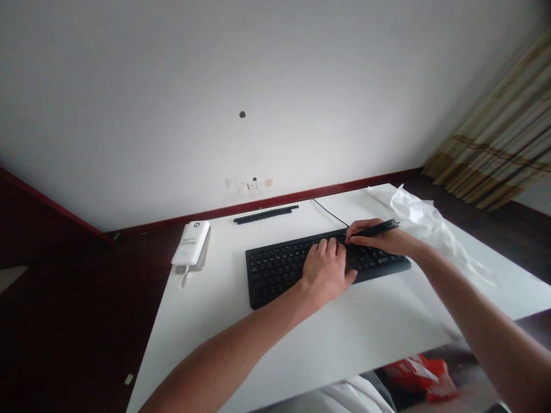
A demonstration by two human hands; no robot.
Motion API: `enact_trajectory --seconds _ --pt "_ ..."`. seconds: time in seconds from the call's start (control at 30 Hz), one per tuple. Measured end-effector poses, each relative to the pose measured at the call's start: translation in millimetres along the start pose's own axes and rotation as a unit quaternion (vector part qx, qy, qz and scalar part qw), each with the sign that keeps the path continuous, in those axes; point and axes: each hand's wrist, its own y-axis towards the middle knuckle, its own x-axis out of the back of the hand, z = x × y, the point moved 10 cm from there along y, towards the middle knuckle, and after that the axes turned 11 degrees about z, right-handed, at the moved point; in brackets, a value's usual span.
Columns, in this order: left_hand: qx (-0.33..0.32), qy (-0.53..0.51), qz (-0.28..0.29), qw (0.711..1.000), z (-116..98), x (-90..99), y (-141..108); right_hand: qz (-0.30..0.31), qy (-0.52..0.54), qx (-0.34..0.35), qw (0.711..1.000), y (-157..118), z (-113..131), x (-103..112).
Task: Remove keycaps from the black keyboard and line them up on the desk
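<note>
A black keyboard point(275, 269) lies at a slant on the white table point(193, 321). My left hand point(326, 267) rests palm down on its middle, fingers bent over the keys and thumb apart, with nothing seen in it. Over the right part of the keyboard, my right hand point(379, 236) is closed on a dark, slender tool point(376, 229), whose one end points to the upper right. The fingertips of this hand are close to the keys, beside my left fingers. What lies under the fingers is hidden.
Several black key pieces point(264, 215) lie in rows behind the keyboard. A white power bank point(191, 244) with a short cable rests on a grey item at the left edge. A crumpled white plastic bag point(413, 209) lies at right. A black cable point(329, 212) crosses the back edge.
</note>
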Motion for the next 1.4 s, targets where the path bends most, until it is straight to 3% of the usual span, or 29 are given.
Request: enact_trajectory --seconds 0.23,0.43,0.8,0.93,1.13,1.4 --pt "-0.003 -0.085 0.002 0.996 28.8 6.5 12.9 0.123 -0.008 0.016 0.992 24.3 13.2 3.7" --pt "0.012 -0.156 0.005 0.988 44.9 1.8 25.0 0.173 -0.018 0.011 0.985 38.2 6.0 1.5" --pt "0.027 -0.185 0.010 0.982 45.3 -17.4 59.3 0.131 0.035 0.039 0.990 27.1 -9.5 14.6" --pt "0.042 -0.182 -0.006 0.982 47.7 -19.1 60.8 0.106 0.031 0.032 0.993 25.4 -10.0 18.9" --pt "0.040 -0.177 -0.021 0.983 47.0 -16.7 60.1 0.023 0.000 0.047 0.999 27.2 -1.8 25.9" --pt "0.038 -0.169 -0.035 0.984 46.4 -16.7 58.1 0.016 0.055 0.059 0.997 31.9 -3.1 22.1"
